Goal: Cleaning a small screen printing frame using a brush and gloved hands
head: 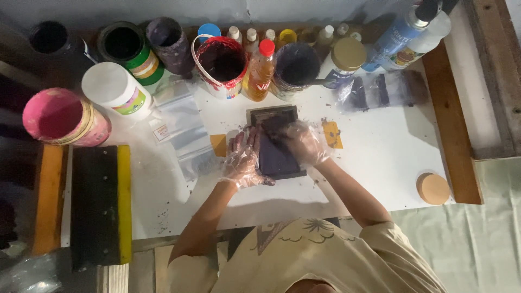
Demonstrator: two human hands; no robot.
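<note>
Both gloved hands press on a dark rectangular block [275,154] lying mid-worktop [380,157]. The left hand [242,158] lies flat along its left edge, fingers spread; the right hand [305,143] cups its upper right corner, gripping it. Even pressure from both palms would keep the block from sliding. Beyond stand a red paint bucket [221,64] and open jars [294,68].

- A row of paint tubs [221,61] and bottles [260,70] is blocking the table's [380,157] far edge.
- Bare surface is lying open right of the dark block [277,157], up to a round cork lid [433,188].
- Plastic bags [184,130] and a squeegee [100,203] are crowding the left side.
</note>
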